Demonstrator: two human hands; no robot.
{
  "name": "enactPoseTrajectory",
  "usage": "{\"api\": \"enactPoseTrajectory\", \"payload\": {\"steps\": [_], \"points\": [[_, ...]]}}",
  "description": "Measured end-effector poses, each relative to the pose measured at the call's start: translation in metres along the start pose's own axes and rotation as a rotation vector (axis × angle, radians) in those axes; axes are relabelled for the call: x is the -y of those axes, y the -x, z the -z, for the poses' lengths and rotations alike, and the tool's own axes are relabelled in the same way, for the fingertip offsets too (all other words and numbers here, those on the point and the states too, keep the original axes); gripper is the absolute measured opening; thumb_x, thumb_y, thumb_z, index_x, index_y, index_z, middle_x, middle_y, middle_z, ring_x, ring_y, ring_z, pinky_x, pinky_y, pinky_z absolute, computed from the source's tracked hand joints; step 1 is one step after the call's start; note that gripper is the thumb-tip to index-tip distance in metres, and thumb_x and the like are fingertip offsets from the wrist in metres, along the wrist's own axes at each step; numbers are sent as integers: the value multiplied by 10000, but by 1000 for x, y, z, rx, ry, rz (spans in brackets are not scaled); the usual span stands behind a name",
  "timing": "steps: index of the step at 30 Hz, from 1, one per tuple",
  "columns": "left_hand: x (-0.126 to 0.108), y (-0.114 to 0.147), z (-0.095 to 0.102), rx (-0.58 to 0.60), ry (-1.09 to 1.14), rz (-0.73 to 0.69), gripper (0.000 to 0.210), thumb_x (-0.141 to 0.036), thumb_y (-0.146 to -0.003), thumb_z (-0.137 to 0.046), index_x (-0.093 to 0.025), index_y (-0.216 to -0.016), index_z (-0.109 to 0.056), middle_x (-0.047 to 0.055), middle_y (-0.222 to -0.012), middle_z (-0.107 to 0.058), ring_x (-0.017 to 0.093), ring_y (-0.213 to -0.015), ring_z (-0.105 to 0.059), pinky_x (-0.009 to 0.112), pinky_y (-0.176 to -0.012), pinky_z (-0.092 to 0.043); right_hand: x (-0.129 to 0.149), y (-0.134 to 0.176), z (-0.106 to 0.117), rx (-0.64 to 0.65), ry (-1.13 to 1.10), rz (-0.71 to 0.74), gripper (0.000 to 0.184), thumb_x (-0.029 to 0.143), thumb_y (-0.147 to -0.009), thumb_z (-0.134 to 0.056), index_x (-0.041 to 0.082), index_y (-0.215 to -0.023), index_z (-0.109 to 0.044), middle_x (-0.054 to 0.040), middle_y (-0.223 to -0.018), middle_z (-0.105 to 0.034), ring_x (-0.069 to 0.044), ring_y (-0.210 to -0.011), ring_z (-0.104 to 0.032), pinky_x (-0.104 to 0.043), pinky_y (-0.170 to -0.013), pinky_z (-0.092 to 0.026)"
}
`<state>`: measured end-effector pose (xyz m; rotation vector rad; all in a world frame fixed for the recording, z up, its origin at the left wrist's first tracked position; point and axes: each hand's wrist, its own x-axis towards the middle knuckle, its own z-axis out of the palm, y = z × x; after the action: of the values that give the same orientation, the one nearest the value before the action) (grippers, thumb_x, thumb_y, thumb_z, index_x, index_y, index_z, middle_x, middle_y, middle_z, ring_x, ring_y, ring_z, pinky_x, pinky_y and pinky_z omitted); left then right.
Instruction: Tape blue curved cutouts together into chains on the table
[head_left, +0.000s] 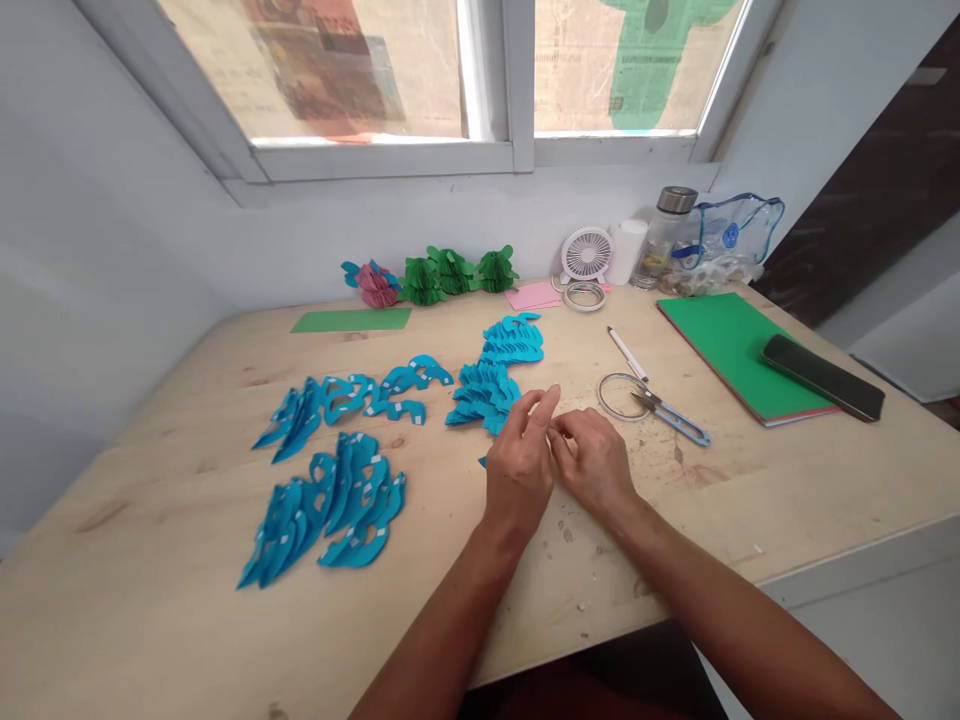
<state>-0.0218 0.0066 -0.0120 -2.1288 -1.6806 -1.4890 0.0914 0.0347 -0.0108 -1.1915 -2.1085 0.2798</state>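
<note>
My left hand (pixel 521 460) has its fingers bent, one fingertip raised. A blue paper cutout (pixel 482 461) is in it; only a small tip shows past the hand's left edge. My right hand (pixel 595 460) meets it at the fingertips, thumb and fingers pinched together. Whatever lies in that pinch is too small to make out. Just beyond the left hand sit two piles of folded blue paper pieces, a nearer pile (pixel 480 393) and a farther pile (pixel 513 342). To the left, more blue cutouts with small white patches lie in an upper group (pixel 345 398) and a lower group (pixel 330 510).
Right of my hands are thread snips (pixel 675 418), a tape ring (pixel 621 396) and a white pen (pixel 628 352). A phone (pixel 825 377) rests on green sheets (pixel 739 350). Green paper figures (pixel 452 272), a small fan (pixel 586 255) and a glass bottle (pixel 656 245) stand along the wall.
</note>
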Motion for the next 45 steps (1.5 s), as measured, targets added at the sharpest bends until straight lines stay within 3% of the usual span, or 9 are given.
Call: {"api": "enactPoseTrajectory", "payload": {"steps": [19, 35, 45], "points": [[-1, 1, -2, -25, 0, 55, 491, -64, -853, -395, -222, -1315, -447, 96, -1131, -558, 144, -856, -584, 245, -698, -503, 0, 0, -1, 4, 88, 34, 207, 202, -878, -432, 202, -717, -562, -38, -687, -607, -187, -671, -503, -300, -621, -326], [-5, -2, 3, -34, 124, 170, 541, -35, -813, -426, -241, -1313, -445, 90, -1167, -549, 129, -824, -581, 259, -717, -509, 2, 1, -2, -21, 111, 55, 176, 202, -869, -455, 196, -770, -599, -56, -750, -644, -202, -713, -528, -315, -657, -354], [-4, -5, 7, -86, 260, 285, 533, -32, -784, -488, -248, -1270, -467, 73, -1102, -570, 111, -734, -587, 265, -697, -517, -1, -1, 0, -22, -105, -26, 215, 202, -843, -483, 187, -1022, -601, -67, -863, -668, -213, -820, -582, -339, -747, -443]]}}
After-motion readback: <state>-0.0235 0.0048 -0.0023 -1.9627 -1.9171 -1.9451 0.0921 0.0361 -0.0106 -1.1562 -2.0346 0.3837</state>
